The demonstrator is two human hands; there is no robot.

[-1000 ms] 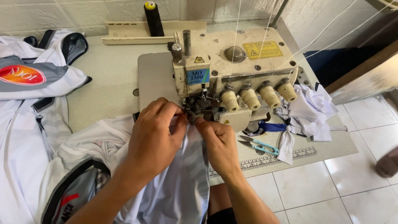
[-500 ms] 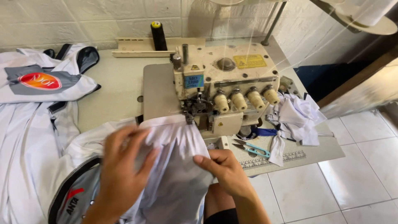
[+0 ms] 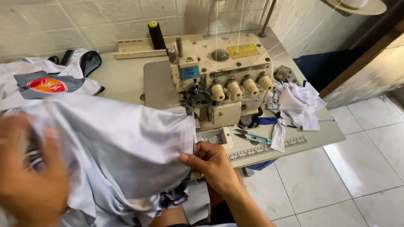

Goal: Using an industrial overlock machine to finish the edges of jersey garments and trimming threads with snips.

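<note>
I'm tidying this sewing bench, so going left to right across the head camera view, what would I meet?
Blurred left hand → white garment → right hand gripping its edge → cream overlock sewing machine → blue-handled snips → pile of white fabric scraps.

Pale grey bench [image 3: 126,82] set against a white block wall, above white floor tiles [image 3: 370,164].

- Centre: cream overlock sewing machine [image 3: 223,71] standing on the bench, four tension knobs facing front.
- Behind it: cream thread-stand base [image 3: 134,46] along the back edge, black thread cone [image 3: 156,35] upright on it.
- Left: stack of white jerseys [image 3: 42,84] with grey and black panels, lying flat.
- Right of machine: loose pile of white fabric scraps [image 3: 296,103], one strip hanging towards the front edge.
- Front right: teal-handled thread snips [image 3: 254,136] lying just behind a printed ruler strip [image 3: 269,148] along the bench edge.
- White garment [image 3: 126,138] draped over the front left edge, reaching the machine's needle area.
</note>
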